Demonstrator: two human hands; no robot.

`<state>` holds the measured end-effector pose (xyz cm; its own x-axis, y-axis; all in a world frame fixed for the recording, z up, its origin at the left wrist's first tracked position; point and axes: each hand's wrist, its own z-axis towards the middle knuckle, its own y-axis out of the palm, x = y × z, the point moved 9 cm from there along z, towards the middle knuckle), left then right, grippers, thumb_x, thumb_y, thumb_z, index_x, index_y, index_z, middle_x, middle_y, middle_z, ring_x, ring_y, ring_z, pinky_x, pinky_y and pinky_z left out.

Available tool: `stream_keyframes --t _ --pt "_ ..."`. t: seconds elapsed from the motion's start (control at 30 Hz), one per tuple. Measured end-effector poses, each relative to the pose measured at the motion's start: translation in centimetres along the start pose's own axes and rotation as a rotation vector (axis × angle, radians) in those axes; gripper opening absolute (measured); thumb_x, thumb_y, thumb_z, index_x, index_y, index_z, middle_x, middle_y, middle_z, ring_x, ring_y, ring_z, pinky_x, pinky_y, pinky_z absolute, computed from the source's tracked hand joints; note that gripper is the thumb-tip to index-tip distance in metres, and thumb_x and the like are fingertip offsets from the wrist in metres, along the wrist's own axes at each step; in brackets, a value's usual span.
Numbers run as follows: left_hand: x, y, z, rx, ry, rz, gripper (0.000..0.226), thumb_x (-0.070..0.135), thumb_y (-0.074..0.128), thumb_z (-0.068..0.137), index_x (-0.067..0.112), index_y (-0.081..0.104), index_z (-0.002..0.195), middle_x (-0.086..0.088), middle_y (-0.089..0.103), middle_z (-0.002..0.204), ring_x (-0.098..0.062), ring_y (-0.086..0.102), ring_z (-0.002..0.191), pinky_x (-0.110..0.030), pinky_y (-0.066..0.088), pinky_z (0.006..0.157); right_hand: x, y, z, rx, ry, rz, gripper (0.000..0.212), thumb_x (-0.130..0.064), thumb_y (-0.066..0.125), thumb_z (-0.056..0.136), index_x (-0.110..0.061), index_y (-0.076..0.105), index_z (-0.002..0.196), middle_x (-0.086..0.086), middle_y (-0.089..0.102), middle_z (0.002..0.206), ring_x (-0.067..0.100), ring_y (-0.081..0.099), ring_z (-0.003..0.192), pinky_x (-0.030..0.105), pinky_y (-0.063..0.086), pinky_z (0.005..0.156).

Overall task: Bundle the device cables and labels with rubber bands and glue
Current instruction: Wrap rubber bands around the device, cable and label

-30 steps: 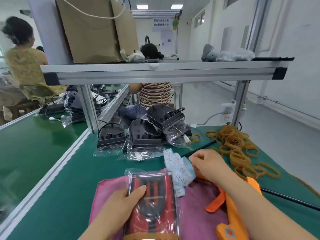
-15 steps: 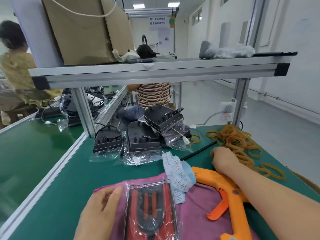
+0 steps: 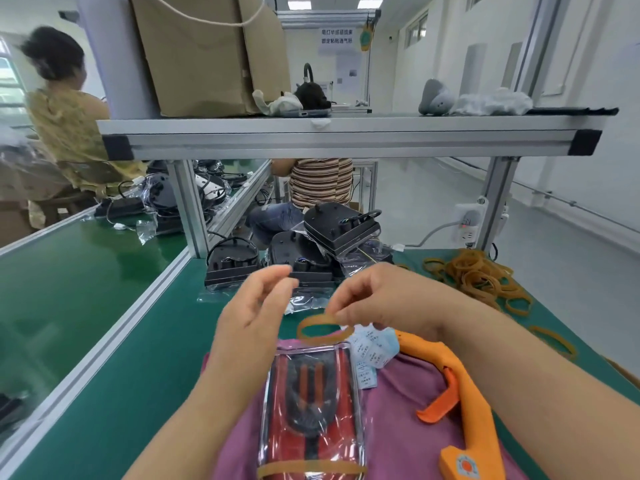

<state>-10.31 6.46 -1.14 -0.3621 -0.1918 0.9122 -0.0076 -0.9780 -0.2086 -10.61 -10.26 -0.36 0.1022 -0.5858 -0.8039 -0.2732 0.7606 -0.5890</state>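
Note:
A red and black device in a clear plastic bag [image 3: 313, 407] lies on a pink cloth [image 3: 408, 420] in front of me, with one tan rubber band round its near end. My right hand [image 3: 377, 299] pinches a loose tan rubber band [image 3: 323, 329] in the air above the bag's far end. My left hand [image 3: 256, 313] hovers just left of the band, fingers relaxed and holding nothing. A strip of white labels [image 3: 369, 358] lies beside the bag. An orange glue gun [image 3: 464, 403] rests on the cloth under my right forearm.
A heap of rubber bands [image 3: 481, 278] lies at the far right of the green bench. Several bagged black devices [image 3: 311, 251] are piled at the back under a metal shelf [image 3: 346, 140]. Two people sit beyond, at other benches.
My right hand came back from the rubber band heap with one band and now holds it over the bag. My left hand lifted off the bag and rose beside the band.

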Motion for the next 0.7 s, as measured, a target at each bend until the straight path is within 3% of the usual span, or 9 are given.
stream_keyframes --t 0.07,0.13,0.2,0.27,0.37,0.47,0.53,0.6,0.7 --pt "0.1 2.2 0.0 -0.225 -0.08 0.015 0.04 0.053 0.047 0.095 0.022 0.072 0.098 0.005 0.075 0.096 -0.012 0.069 0.095 -0.037 0.052 0.092 -2.0 1.4 -0.6 -0.033 -0.077 0.033 0.005 -0.022 0.077 0.081 -0.021 0.076 0.086 -0.006 0.07 0.073 0.002 0.056 0.066 0.016 0.046 0.061" --pt "-0.5 3.4 -0.8 -0.4 -0.19 -0.057 0.056 0.063 0.049 0.094 0.012 0.071 0.089 -0.003 0.074 0.082 -0.021 0.069 0.078 -0.037 0.054 0.085 -2.5 1.7 -0.8 0.031 -0.123 0.077 0.004 -0.015 0.077 0.081 -0.016 0.074 0.084 -0.001 0.07 0.074 0.005 0.059 0.069 0.021 0.05 0.067" --pt "-1.6 3.5 -2.0 -0.476 -0.295 -0.202 0.044 0.056 0.063 0.082 0.012 0.068 0.078 -0.005 0.063 0.065 -0.017 0.059 0.061 -0.028 0.052 0.071 -1.8 1.9 -1.0 0.092 -0.127 0.123 0.008 -0.01 0.075 0.082 -0.017 0.072 0.082 -0.009 0.066 0.067 0.002 0.057 0.064 0.017 0.047 0.062" --pt "-3.1 3.5 -3.1 -0.517 -0.439 -0.368 0.029 0.043 0.068 0.076 0.014 0.067 0.073 -0.003 0.053 0.059 -0.014 0.051 0.055 -0.028 0.051 0.069 0.1 2.0 -1.0 0.179 -0.062 0.114 0.006 -0.015 0.074 0.083 -0.019 0.071 0.081 -0.015 0.062 0.062 -0.001 0.052 0.057 0.012 0.042 0.056" --pt "-6.0 2.4 -3.7 -0.42 -0.654 -0.627 0.021 0.036 0.065 0.081 0.017 0.071 0.074 0.0 0.055 0.064 -0.013 0.056 0.058 -0.04 0.05 0.083 4.2 2.0 -1.1 0.326 0.131 -0.278 0.023 -0.044 0.067 0.085 -0.022 0.062 0.087 -0.01 0.06 0.078 0.005 0.052 0.07 0.022 0.041 0.062" --pt "-8.2 0.4 -3.3 -0.285 -0.753 -0.819 0.024 0.03 0.057 0.087 0.018 0.077 0.091 0.001 0.068 0.081 -0.013 0.068 0.071 -0.049 0.044 0.094 8.5 4.1 -0.8 0.196 0.372 -0.402 0.056 -0.071 0.054 0.082 -0.019 0.051 0.101 -0.001 0.061 0.093 0.017 0.056 0.082 0.029 0.042 0.064" --pt "-9.3 -0.8 -3.1 -0.239 -0.764 -0.861 0.025 0.019 0.055 0.087 0.017 0.073 0.103 0.002 0.071 0.09 -0.013 0.071 0.076 -0.043 0.045 0.089 9.9 5.8 -0.5 0.127 0.448 -0.23 0.062 -0.077 0.052 0.079 -0.017 0.048 0.096 0.0 0.059 0.09 0.016 0.06 0.071 0.023 0.047 0.052" --pt "-9.9 -1.6 -2.8 -0.205 -0.737 -0.845 0.034 0.007 0.05 0.086 0.017 0.07 0.111 0.003 0.072 0.092 -0.01 0.071 0.075 -0.035 0.049 0.078 10.1 6.6 0.0 0.134 0.453 -0.093 0.056 -0.074 0.057 0.078 -0.02 0.044 0.084 -0.002 0.055 0.083 0.011 0.057 0.062 0.014 0.039 0.037" --pt "-10.2 -2.8 -2.2 -0.126 -0.668 -0.803 0.039 0.002 0.053 0.08 0.014 0.069 0.113 -0.001 0.074 0.091 -0.007 0.066 0.06 -0.021 0.053 0.052 9.6 6.6 0.1 0.175 0.414 -0.052 0.045 -0.063 0.062 0.082 -0.022 0.045 0.079 -0.004 0.055 0.079 0.006 0.055 0.061 0.011 0.033 0.032"
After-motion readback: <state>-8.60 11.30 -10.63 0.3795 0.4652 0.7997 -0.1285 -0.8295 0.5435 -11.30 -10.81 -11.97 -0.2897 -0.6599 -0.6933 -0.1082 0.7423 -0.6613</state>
